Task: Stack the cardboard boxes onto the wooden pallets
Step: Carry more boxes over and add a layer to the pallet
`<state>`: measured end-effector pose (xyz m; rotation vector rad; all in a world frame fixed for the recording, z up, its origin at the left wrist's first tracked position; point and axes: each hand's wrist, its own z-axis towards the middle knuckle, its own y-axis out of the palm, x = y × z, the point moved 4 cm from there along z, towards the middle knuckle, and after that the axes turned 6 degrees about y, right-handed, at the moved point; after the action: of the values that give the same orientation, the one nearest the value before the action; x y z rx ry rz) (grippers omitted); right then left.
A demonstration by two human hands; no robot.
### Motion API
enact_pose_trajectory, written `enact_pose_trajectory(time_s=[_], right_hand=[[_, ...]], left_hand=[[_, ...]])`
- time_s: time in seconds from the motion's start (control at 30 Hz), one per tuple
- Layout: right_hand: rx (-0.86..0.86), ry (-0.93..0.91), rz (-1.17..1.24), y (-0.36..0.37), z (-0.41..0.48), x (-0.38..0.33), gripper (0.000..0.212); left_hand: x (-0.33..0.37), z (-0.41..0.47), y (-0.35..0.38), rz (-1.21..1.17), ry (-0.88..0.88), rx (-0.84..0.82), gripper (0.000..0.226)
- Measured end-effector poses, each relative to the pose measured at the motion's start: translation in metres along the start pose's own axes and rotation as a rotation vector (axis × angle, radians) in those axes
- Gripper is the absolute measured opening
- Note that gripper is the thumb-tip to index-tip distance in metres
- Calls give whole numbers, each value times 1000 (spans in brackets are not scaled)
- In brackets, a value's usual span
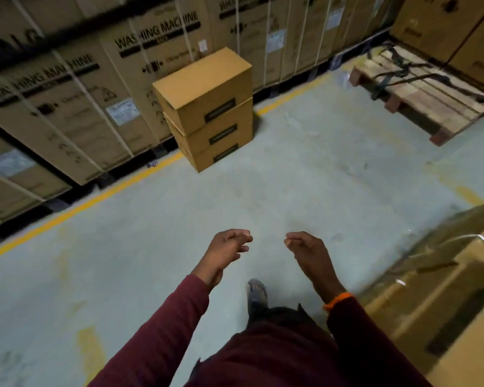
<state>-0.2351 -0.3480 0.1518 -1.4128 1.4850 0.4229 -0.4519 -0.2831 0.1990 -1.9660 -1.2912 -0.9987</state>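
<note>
Closest in, the person's two arms reach forward in maroon sleeves (pixel 165 325). The left hand (pixel 228 248) and the right hand (pixel 305 251) hang side by side over the floor, a small gap between them. Both are empty, with the fingers loosely curled inward and gripping nothing. An orange wristband (pixel 338 300) circles the right wrist. Below and between the hands, one foot (pixel 257 294) is planted ahead on the grey concrete floor (pixel 179 219); it is too blurred to make out the footwear.

Just to the person's right stands a large carton (pixel 436 303), its near edge blurred, with a pale strap running over the top.

Further out, a yellow line (pixel 95 201) runs diagonally across the floor. Sitting on that line, well ahead of the hands, is a stack of three cardboard boxes (pixel 213 113), one squarely on another, each with a dark label on its front face. The stack rests on the floor, not on a pallet.

Behind the stack and along the left side, a row of tall strapped cartons (pixel 67 101) printed "WASHING MACHINE" forms a wall.

Off to the far right, well apart from the stack, a wooden pallet (pixel 419 96) lies flat on the floor with dark straps (pixel 403 71) draped loosely across its boards. More big cartons (pixel 444 26) stand just beyond it in the corner.
</note>
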Motion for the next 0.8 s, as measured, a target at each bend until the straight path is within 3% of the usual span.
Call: enact_pose_trajectory(time_s=[0.17, 0.37, 0.7, 0.8], right_hand=[[-75, -72, -53, 65, 108, -114, 10], [-194, -56, -100, 167, 210, -206, 11], [-134, 82, 121, 325, 348, -339, 8], [-125, 101, 157, 348, 391, -376, 21]], left_hand=[[77, 89, -80, -53, 49, 48, 21], [97, 194, -187, -130, -28, 96, 20], [208, 389, -389, -69, -15, 72, 19], [245, 445, -425, -19, -53, 56, 19]])
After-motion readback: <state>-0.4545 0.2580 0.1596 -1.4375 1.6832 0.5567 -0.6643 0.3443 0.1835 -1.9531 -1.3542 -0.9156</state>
